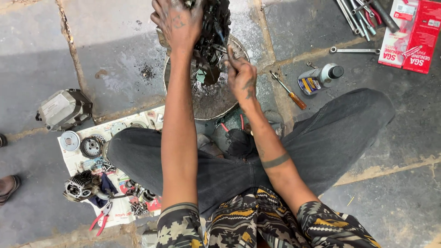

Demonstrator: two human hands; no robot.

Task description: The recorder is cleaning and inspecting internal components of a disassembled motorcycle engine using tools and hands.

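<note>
Our left hand (pixel 178 22) grips the greasy engine block (pixel 212 32) over the basin (pixel 239 46) while our right hand (pixel 240 76) pinches a brush (pixel 221 36); oily fingers could let it slip.

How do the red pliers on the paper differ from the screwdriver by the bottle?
The pliers have red handles; the screwdriver has an orange handle. The pliers lie on the paper left of the person's knee; the screwdriver lies on bare stone to the right, near the right hand. The pliers' handles spread apart; the screwdriver is one straight shaft. Neither is held.
</note>
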